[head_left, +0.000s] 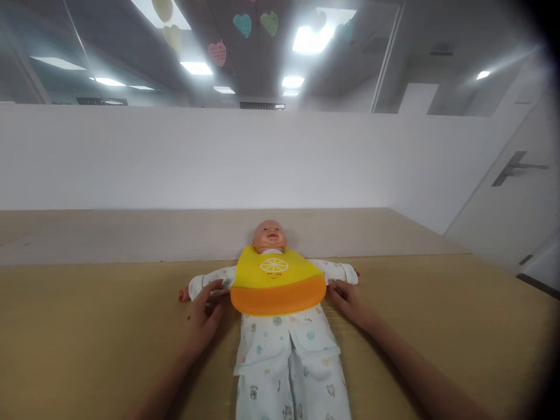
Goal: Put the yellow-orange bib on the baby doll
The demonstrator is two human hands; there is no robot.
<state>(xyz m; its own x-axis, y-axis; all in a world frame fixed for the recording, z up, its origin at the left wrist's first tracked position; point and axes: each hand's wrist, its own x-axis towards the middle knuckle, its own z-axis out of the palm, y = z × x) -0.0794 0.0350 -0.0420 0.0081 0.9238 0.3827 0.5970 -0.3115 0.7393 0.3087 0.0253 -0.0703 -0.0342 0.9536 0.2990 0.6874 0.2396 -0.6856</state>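
A baby doll (270,236) lies face up on a wooden surface, its arms spread and its head away from me. It wears white printed clothes (291,356) and a yellow bib (258,265) with an orange lower pocket (279,297). At the doll's sleeve on the left, my left hand (205,318) rests with its fingers apart, holding nothing. My right hand (347,301) lies beside the bib's right edge, its fingertips against the other sleeve; these fingers are bent and partly overlap, and whether they pinch the cloth cannot be made out.
The wooden table (415,315) extends on both sides of the doll. Behind the head runs a pale strip (131,236), then a white wall (196,157) with glass above it. A door with a metal handle (516,168) is at the right.
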